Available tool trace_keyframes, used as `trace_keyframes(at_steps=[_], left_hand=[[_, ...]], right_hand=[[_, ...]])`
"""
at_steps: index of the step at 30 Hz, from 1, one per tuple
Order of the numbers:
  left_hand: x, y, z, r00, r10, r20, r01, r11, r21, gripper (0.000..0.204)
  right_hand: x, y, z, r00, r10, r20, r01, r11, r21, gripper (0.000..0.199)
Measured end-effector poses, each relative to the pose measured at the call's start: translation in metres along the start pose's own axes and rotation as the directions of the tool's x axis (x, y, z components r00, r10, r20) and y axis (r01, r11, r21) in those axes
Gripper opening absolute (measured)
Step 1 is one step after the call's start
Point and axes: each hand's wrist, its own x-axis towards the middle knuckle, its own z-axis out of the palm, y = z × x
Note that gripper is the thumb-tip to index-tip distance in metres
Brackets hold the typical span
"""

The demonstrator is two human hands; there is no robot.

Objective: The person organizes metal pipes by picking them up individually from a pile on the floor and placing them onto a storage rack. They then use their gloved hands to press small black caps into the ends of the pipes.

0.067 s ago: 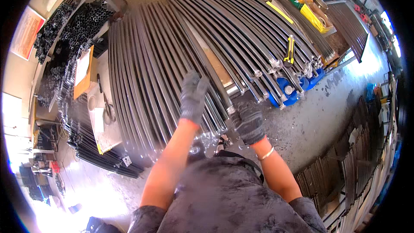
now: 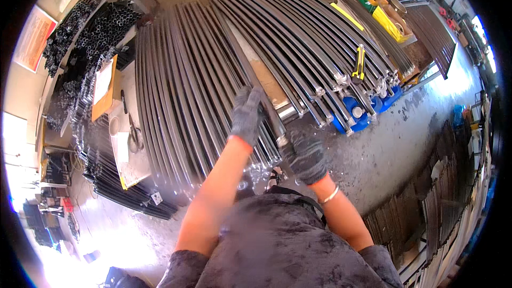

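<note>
Both my hands wear grey knit gloves. My left hand (image 2: 246, 115) lies flat on top of a long metal tube (image 2: 250, 69) in a wide bundle of grey metal tubes (image 2: 184, 90), fingers together and pointing away from me. My right hand (image 2: 305, 156) is closed around the near end of that tube, at the front edge of the stack. A thin bracelet sits on my right wrist. A second bundle of tubes (image 2: 298, 32) lies to the right.
A yellow utility knife (image 2: 360, 64) rests on the right bundle, which sits on blue plastic canisters (image 2: 362, 113). Scissors (image 2: 134, 134) and papers lie on a board at left. Black pipe racks (image 2: 85, 37) stand far left. Flat metal pieces (image 2: 421, 218) lean at right on the concrete floor.
Nothing has visibly changed beyond a slight shift of my left hand along the tube.
</note>
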Motion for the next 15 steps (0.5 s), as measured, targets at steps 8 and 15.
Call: trace_keyframes(at_steps=[8, 15], left_hand=[[0.009, -0.004, 0.043, 0.976, -0.214, 0.027, 0.214, 0.94, -0.266, 0.016], [-0.017, 0.056, 0.081, 0.996, -0.052, 0.07, 0.054, 0.998, -0.026, 0.016]], right_hand=[[-0.024, -0.003, -0.002, 0.642, 0.493, 0.588, -0.687, 0.028, 0.726, 0.019], [-0.026, 0.0, -0.025, 0.987, 0.038, 0.155, -0.116, 0.84, 0.53, 0.015]])
